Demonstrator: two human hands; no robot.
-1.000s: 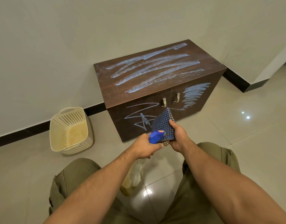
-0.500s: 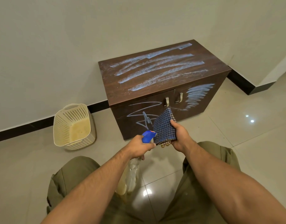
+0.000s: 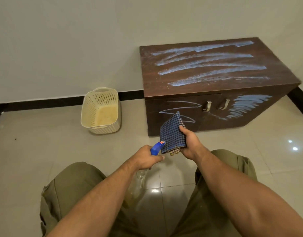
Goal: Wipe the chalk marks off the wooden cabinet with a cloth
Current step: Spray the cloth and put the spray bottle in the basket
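Gripping spray bottle [image 3: 157, 147] w/ left hand [image 3: 145, 158], cloth [image 3: 172, 134] w/ right hand [image 3: 190, 144], same as before; cabinet [image 3: 221, 90] now further right.

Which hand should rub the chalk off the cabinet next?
Right, probably. The right hand grips the checked cloth, close to the cabinet front. The left hand is busy holding the spray bottle.

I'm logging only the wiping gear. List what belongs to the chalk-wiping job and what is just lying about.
For the job: wooden cabinet; chalk marks on its top and front; checked cloth, gripped in the right hand; spray bottle, gripped in the left hand.
Lying about: cream perforated basket on the floor, left of the cabinet.
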